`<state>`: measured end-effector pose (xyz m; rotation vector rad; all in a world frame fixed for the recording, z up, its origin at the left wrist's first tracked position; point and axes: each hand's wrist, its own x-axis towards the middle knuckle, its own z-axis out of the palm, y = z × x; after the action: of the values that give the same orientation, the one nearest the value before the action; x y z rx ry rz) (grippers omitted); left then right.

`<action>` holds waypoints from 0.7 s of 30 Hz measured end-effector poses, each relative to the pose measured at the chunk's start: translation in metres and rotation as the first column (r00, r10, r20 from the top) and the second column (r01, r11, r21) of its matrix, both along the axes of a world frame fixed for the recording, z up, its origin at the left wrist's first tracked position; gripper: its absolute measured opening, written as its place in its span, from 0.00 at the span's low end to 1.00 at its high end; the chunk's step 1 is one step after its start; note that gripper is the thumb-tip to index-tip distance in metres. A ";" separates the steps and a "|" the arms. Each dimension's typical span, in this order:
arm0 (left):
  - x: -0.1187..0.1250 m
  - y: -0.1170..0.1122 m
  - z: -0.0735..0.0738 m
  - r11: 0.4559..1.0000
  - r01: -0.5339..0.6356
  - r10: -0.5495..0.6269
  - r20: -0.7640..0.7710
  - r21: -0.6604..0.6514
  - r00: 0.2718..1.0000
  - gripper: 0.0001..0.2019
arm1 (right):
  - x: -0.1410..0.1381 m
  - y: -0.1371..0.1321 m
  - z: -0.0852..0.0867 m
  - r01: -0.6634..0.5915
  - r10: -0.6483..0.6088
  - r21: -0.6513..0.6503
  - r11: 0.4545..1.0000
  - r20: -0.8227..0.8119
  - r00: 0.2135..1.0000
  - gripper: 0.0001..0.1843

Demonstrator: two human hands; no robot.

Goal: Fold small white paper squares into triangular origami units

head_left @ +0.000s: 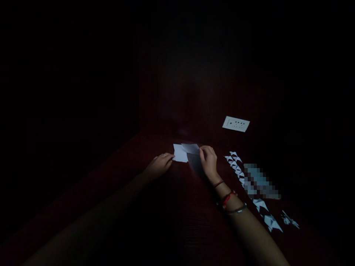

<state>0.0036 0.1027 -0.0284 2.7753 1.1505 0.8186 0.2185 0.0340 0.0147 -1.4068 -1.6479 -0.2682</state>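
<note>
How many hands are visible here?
2: the left hand at the left edge of the white paper, the right hand at the paper's right side. The dark surroundings could hide others.

Visibility limits at your work surface
Your right hand (208,160) covers part of the right edge of the upper sheet (190,148); you cannot tell from this view whether your left hand (159,165) grips or only touches the lower paper (179,155). The bottom edge cuts off both your forearms, the left one dim in shadow. Pixelation masks the item (260,181) beside the folded pieces (236,169). The scraps (290,220) and socket plate (235,124) details are too small to identify.
</note>
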 end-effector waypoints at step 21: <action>0.003 -0.056 0.025 0.909 0.386 -0.414 -0.254 -0.154 0.874 0.13 | 0.017 -0.097 -0.002 -0.362 0.550 -0.552 0.751 0.221 0.806 0.14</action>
<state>0.0062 0.0465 -0.0031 2.9509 0.5682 0.3227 0.2351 -0.0628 0.0122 -1.2781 -2.4579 0.2108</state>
